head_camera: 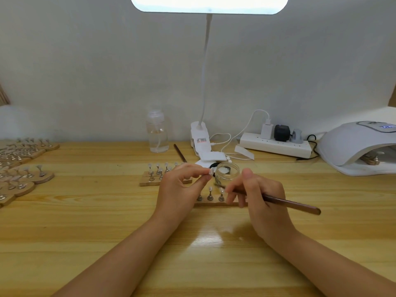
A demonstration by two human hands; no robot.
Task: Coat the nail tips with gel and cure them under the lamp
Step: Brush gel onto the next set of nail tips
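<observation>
- Wooden racks of spare nail tips (23,166) massed at the far left of the frame, well apart from the hands; an elbow swing that way likely to scatter them.
- Clear spray bottle (157,132) upright at upper centre-left, near the wall; tall and light, easily tipped by a reach past it.
- Small wooden rack (153,177) just left of the left hand, part hidden behind it.
- Left hand (182,183) raised at centre, thumb and forefinger pinched on one nail tip (210,172), other fingers loosely curled; so slight a grip liable to let the tip twist or drop under brush pressure.
- Glass gel jar (227,173) open, just beyond the pinched tip and between the hands; a knuckle nudge could overturn it, probably spilling gel.
- Near rack of nail tips (214,200) low at centre, partly covered by both hands; a wet brush passing over could drip on it or knock a tip loose.
- Right hand (261,200) wrapped round a brown brush (291,204), bristle end towards the jar; whether loaded with gel cannot be told.
- Curing lamp (360,148) at the right edge, something already inside its mouth; carrying wet tips that far risks smearing.
- Pale pine worktop (107,232), glossy, reflecting the desk light (209,4) clipped at the back; plain whitish wall (85,71) behind, power strip (276,146) with plugs and loose cables along it.
</observation>
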